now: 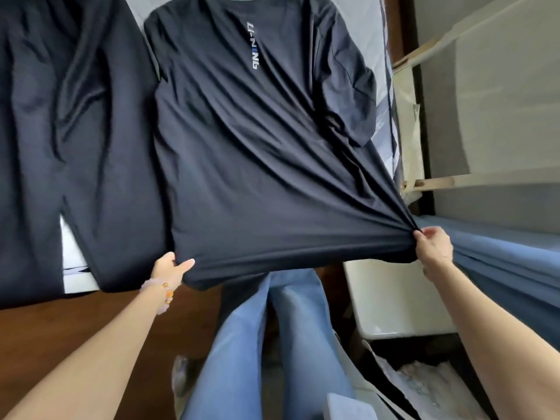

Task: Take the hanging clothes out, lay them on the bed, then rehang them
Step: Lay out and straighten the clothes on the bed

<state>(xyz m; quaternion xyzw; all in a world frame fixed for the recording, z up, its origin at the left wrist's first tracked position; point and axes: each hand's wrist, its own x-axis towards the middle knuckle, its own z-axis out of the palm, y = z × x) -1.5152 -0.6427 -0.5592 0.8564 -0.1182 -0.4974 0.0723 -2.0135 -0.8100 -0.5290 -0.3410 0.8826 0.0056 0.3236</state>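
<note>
A dark navy T-shirt (251, 153) with a vertical white logo on its chest lies spread on the bed (363, 22), collar at the far end. My left hand (169, 268) pinches the left corner of its hem, a bead bracelet on that wrist. At the right corner, my right hand (433, 247) grips the hem and pulls the cloth taut, so folds run diagonally across the shirt. To the left lies a second dark garment (60, 131), flat on the bed and partly overlapping the shirt's edge.
A brown wooden bed frame (75, 328) runs along the near edge. My legs in blue jeans (272, 344) stand against it. A blue curtain (500, 262) hangs at the right, with a white box (394, 301) below it and pale wooden bars (439, 180) beyond.
</note>
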